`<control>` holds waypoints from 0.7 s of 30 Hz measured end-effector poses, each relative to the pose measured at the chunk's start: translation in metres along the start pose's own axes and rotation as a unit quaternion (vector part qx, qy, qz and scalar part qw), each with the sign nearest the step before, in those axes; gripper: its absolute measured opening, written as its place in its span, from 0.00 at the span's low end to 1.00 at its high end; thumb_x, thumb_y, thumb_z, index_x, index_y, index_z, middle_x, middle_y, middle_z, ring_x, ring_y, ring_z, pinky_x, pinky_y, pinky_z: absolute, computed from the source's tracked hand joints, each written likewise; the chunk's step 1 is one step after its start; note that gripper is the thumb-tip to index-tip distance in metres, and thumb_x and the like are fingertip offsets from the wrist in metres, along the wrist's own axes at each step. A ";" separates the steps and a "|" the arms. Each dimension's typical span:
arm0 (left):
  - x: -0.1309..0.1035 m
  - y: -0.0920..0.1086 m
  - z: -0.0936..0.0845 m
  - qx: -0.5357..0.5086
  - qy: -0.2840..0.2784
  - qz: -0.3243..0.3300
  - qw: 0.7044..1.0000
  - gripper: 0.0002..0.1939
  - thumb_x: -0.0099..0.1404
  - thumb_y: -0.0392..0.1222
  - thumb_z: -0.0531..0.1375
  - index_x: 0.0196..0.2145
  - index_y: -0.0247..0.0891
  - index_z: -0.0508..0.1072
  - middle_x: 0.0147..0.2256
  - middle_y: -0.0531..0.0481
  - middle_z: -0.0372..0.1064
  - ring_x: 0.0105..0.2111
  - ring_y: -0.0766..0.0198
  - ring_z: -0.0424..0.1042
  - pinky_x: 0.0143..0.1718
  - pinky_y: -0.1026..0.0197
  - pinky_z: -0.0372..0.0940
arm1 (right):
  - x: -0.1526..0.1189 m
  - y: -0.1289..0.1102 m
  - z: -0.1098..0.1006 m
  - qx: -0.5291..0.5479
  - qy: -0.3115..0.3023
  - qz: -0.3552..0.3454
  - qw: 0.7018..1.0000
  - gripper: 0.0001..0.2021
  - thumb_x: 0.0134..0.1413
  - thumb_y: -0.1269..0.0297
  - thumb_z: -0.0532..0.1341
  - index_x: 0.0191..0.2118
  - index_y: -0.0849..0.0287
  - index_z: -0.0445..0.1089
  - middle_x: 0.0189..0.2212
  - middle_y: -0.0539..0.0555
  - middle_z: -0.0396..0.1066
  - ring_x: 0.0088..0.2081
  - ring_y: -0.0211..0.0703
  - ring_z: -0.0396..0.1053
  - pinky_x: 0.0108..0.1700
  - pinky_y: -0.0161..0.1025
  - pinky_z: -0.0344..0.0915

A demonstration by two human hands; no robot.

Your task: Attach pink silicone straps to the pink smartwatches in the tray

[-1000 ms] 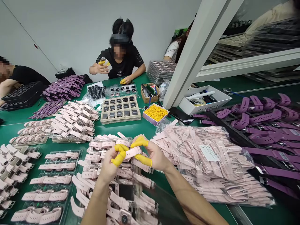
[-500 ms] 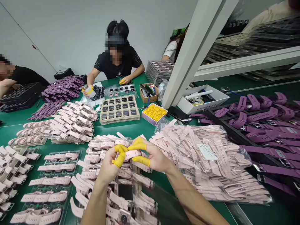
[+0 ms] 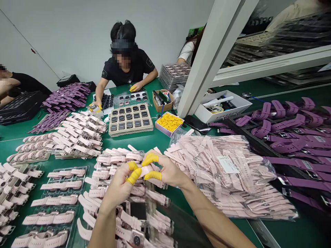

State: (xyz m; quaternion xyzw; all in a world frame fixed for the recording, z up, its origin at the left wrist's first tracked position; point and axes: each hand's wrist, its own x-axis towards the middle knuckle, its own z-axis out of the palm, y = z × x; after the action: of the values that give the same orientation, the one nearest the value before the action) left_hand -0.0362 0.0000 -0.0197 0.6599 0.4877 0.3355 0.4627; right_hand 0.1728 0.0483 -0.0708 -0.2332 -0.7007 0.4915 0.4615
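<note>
Between my two hands is a pale pink watch strap, held above a tray of pink-strapped watches. My left hand, with yellow finger cots on thumb and finger, pinches the strap's left part. My right hand, also in yellow finger cots, has its fingers closed around the right part. My fingers hide much of the strap, and whether a watch case is on it I cannot tell. Below my wrists lie more pink-strapped watches, one with its sensor back facing up.
A bagged heap of pink straps lies on the right, beside purple straps on black foam. Ahead stand a box of yellow finger cots and a beige tray of watch faces. Pink watches in a clear tray lie left. A co-worker sits opposite.
My fingers have shifted slightly on the strap, and less of it shows between them. The co-worker opposite has lowered the hand with the bottle towards the table.
</note>
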 end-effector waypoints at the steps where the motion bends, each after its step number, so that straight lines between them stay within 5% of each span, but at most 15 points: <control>1: -0.001 0.000 0.000 0.030 0.005 0.002 1.000 0.16 0.74 0.49 0.56 0.31 0.38 0.70 0.33 0.49 0.67 0.34 0.59 0.64 0.39 0.58 0.59 | 0.000 -0.001 0.000 -0.014 -0.003 -0.014 1.000 0.17 0.57 0.49 0.71 0.43 0.56 0.75 0.41 0.56 0.72 0.45 0.48 0.70 0.48 0.47 0.69; 11: -0.002 -0.001 -0.004 0.136 0.006 0.005 0.991 0.13 0.73 0.47 0.56 0.32 0.39 0.69 0.33 0.47 0.69 0.36 0.56 0.64 0.39 0.56 0.57 | 0.002 -0.003 0.008 -0.067 -0.009 -0.079 0.995 0.14 0.61 0.52 0.69 0.45 0.55 0.73 0.39 0.56 0.73 0.44 0.49 0.69 0.47 0.50 0.70; 21: 0.005 -0.005 -0.001 0.045 0.012 0.018 0.999 0.15 0.74 0.49 0.57 0.32 0.38 0.71 0.33 0.48 0.68 0.35 0.59 0.65 0.39 0.58 0.61 | 0.003 -0.010 0.005 -0.112 -0.013 -0.097 0.989 0.11 0.66 0.55 0.65 0.47 0.55 0.72 0.39 0.58 0.73 0.45 0.51 0.68 0.47 0.51 0.70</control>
State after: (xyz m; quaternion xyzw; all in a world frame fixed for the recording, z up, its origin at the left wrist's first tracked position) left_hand -0.0372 0.0054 -0.0244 0.6848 0.4959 0.3293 0.4203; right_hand 0.1683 0.0443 -0.0607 -0.2076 -0.7765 0.3661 0.4689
